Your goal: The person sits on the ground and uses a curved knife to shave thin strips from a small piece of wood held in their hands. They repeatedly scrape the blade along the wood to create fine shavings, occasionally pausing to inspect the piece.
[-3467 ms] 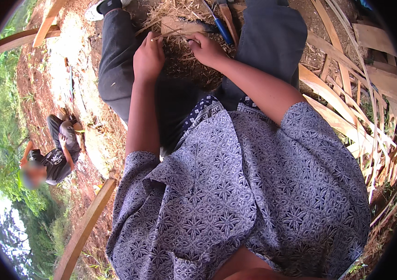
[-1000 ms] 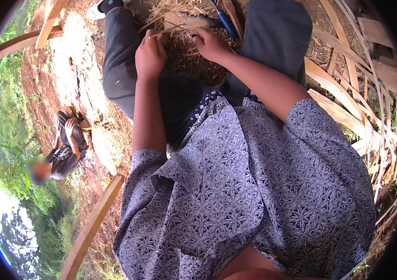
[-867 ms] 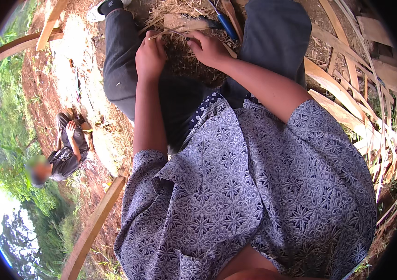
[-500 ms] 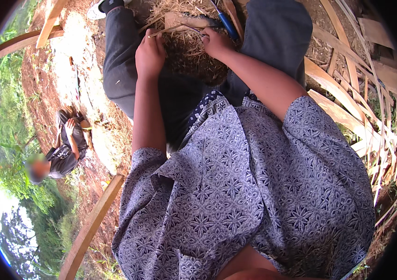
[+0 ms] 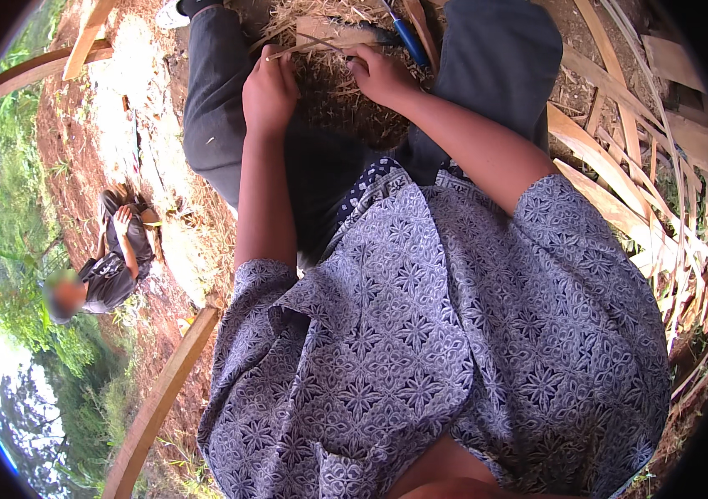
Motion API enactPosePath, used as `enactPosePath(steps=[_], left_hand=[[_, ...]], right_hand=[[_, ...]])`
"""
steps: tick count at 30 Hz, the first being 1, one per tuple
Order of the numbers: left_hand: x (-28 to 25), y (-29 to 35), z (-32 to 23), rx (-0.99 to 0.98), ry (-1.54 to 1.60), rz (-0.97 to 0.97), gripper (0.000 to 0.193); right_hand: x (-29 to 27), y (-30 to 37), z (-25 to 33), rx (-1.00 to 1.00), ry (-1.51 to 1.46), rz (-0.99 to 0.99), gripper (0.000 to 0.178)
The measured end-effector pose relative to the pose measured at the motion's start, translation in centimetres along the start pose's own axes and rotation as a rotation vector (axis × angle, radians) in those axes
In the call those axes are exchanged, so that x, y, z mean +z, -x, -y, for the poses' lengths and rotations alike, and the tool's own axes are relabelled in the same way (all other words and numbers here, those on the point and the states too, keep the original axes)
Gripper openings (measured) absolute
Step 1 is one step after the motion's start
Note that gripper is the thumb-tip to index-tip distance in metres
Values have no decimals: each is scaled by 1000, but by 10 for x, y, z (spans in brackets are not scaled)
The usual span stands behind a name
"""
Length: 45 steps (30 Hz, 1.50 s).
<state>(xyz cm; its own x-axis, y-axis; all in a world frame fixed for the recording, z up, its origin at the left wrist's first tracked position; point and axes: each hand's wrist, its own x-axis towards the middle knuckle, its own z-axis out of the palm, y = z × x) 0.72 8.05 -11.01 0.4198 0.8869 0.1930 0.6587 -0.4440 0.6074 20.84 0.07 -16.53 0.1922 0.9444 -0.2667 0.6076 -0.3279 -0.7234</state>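
Wooden strip (image 5: 286, 53) sits in the curled left hand (image 5: 271, 90), thin blade (image 5: 322, 42) in the curled right hand (image 5: 380, 76).

Reddish earth ground (image 5: 79, 133), partly sunlit; green trees (image 5: 71, 358) far left, wooden beam (image 5: 158, 405) nearer

Dirt grnd (image 5: 79, 145) carries pale wood shavings (image 5: 308, 8), blue-hdl tool (image 5: 409, 40) & wood strips (image 5: 593, 151) at R.

Wearer's hands (image 5: 271, 96): two; stick (image 5: 290, 51): one; blade (image 5: 321, 41): probably one (partly hidden); blue tool (image 5: 409, 41): one; co-worker (image 5: 114, 281): one; left beams (image 5: 161, 403): three.
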Motion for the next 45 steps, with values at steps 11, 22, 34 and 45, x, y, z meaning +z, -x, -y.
enactPosePath(steps=[11,22,34,45], left_hand=[[2,-8,-2,-15,13,8,12],[2,-5,-4,-35,6,-21,15],[2,-7,3,-54,-26,-64,24],[-14,1,-23,-30,-186,96,27]], right_hand=[[8,-11,-22,170,103,14,33],[14,-15,-27,136,133,14,35],[-3,-2,7,13,-228,115,33],[4,-6,1,43,-352,186,36]])
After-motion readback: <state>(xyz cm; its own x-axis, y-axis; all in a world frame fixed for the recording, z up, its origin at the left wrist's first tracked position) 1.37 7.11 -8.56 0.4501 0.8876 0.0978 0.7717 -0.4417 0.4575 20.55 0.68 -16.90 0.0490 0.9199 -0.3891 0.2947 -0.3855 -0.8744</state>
